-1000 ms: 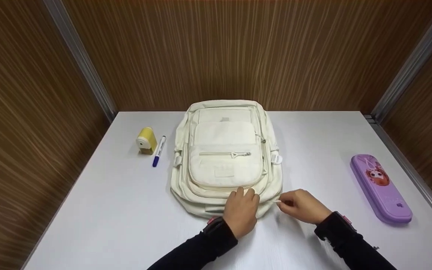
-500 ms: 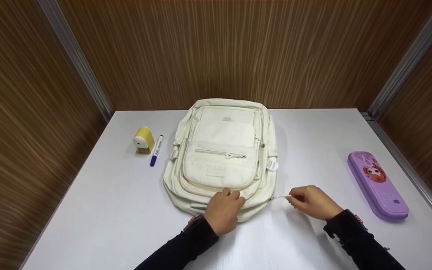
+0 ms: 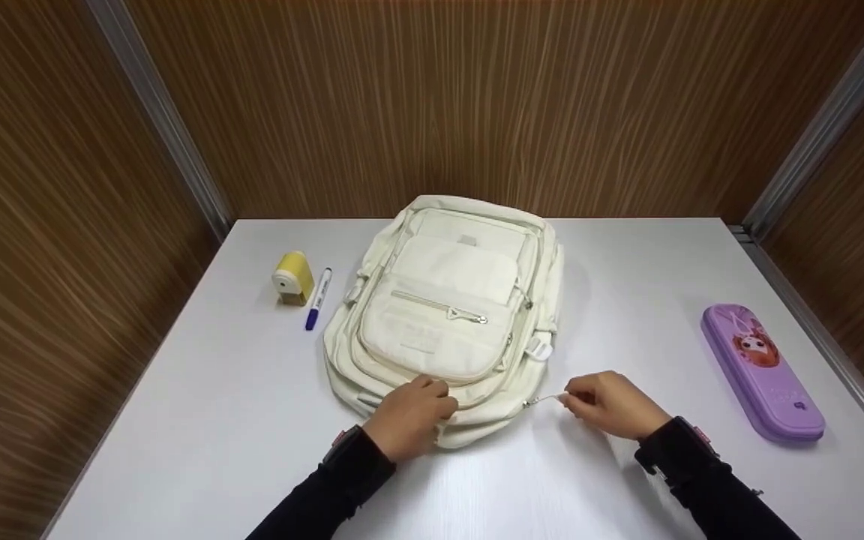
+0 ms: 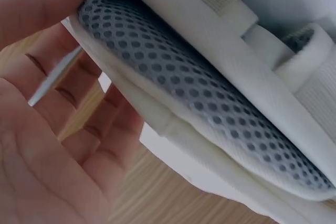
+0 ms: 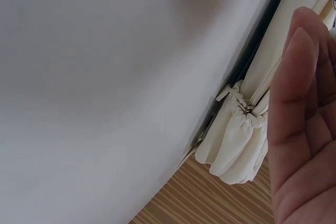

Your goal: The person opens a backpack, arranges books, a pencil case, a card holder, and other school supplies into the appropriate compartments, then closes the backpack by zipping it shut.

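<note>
A cream backpack [image 3: 443, 315] lies flat on the white table [image 3: 214, 420], front pocket up, turned a little askew. My left hand [image 3: 408, 416] grips its near edge, fingers curled over the fabric; the left wrist view shows the grey mesh back padding [image 4: 173, 82] against my fingers [image 4: 79, 145]. My right hand [image 3: 606, 403] pinches a white zipper pull [image 3: 546, 400] drawn out from the bag's near right corner. In the right wrist view, only part of my right hand [image 5: 304, 129] and a bit of cream fabric [image 5: 236, 140] show.
A yellow pencil sharpener [image 3: 293, 278] and a blue-capped marker [image 3: 318, 298] lie left of the backpack. A purple pencil case [image 3: 762, 371] lies near the table's right edge. Wood-grain walls close in the table on three sides.
The backpack has swung so that its near end sits further left and it lies askew. My left hand shifted left along the near edge. My right hand still pinches the zipper pull.
</note>
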Tool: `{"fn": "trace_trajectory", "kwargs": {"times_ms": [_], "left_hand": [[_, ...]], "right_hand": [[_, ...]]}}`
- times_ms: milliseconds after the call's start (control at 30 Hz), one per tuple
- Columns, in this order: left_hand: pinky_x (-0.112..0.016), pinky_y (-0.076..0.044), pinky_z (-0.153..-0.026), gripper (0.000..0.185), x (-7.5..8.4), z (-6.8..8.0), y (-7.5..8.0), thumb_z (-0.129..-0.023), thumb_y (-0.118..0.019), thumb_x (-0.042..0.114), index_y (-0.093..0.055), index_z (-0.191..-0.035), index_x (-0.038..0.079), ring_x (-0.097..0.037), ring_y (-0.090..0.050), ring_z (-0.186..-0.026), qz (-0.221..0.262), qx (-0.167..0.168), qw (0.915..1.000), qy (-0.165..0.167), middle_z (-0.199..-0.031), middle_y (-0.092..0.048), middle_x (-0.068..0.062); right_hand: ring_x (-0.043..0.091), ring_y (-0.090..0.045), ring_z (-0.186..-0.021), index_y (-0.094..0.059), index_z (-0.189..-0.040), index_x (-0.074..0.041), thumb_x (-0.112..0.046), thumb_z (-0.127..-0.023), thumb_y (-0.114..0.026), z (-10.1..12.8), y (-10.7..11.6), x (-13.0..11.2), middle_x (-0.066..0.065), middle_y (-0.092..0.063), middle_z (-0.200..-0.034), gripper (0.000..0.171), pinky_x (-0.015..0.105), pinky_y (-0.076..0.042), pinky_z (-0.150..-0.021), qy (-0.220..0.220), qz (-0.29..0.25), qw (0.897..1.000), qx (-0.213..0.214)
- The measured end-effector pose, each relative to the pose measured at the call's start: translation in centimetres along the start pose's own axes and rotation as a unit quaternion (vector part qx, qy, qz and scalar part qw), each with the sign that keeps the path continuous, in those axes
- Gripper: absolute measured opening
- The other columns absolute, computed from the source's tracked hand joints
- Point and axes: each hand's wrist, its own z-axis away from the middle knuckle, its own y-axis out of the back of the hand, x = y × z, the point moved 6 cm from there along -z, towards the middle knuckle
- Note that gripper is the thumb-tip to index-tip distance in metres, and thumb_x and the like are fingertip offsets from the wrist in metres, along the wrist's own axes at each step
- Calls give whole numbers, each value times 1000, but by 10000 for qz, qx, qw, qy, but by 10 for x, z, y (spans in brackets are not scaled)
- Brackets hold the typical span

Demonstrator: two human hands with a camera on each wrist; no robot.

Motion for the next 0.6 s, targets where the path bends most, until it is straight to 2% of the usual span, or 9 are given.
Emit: {"fn": "trace_trajectory", "kwargs": {"times_ms": [100, 200, 467, 600], "left_hand": [[-27, -49, -80, 24, 0, -1, -1, -68, -77, 5, -64, -85, 17, -16, -54, -90, 174, -60, 9995, 246, -87, -57, 4], [-29, -48, -81, 23, -7, 5, 1, -69, -77, 4, -64, -84, 17, -16, -53, -91, 349, -110, 9988, 325, -86, -56, 4], [-30, -46, -77, 22, -28, 22, 5, -67, -76, -1, -63, -78, 13, -17, -52, -87, 798, 117, 9963, 282, -85, -56, 3], [-31, -48, -78, 21, -39, 30, 7, -67, -75, -2, -63, -77, 12, -18, -54, -89, 951, 181, 9949, 300, -85, -56, 2]], "right_hand": [[-6, -36, -52, -61, -70, -13, -12, -93, -63, -5, 4, 13, -18, -41, -60, 23, 15, -33, -49, 194, -21, 9997, -129], [-6, -35, -52, -63, -71, -12, -13, -93, -63, -6, 4, 14, -17, -41, -60, 23, 15, -33, -50, 215, -15, 9997, -103], [-4, -35, -54, -61, -70, -12, -13, -95, -62, -16, 4, 15, -15, -41, -60, 25, 16, -33, -52, 276, 75, 9994, -169], [-3, -38, -55, -65, -74, -9, -12, -94, -63, -19, 7, 20, -13, -48, -62, 20, 17, -35, -54, 224, 200, 9995, -99]]}}
